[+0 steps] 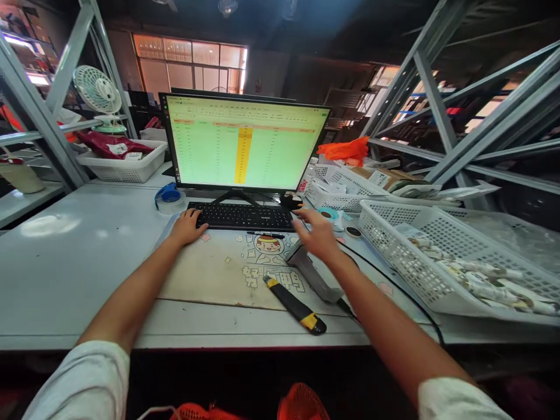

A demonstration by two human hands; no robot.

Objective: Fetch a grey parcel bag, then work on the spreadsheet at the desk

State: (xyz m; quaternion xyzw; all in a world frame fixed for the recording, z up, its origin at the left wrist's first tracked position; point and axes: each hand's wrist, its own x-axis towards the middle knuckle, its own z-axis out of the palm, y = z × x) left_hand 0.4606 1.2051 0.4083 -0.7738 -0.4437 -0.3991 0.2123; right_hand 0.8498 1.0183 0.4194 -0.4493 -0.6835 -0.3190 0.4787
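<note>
My left hand [187, 226] rests with spread fingers on the left end of a black keyboard [245, 216]. My right hand [318, 234] is at the keyboard's right end, its fingers apart and holding nothing I can see. Just below that hand a grey barcode scanner [314, 273] lies on a printed desk mat [205, 274]. In front of it is a black and yellow utility knife [294, 304]. A black pen [265, 234] lies along the keyboard's lower edge. Behind the keyboard stands a monitor [210, 151] showing a spreadsheet with a yellow column.
Left of the keyboard sits a blue tape dispenser [170, 197]. A white basket [131, 169] with a red bag and a fan [97, 90] stand at the back left. To the right are white baskets [411, 256] holding small packets, a black cable [394, 274] and metal rack posts [433, 99].
</note>
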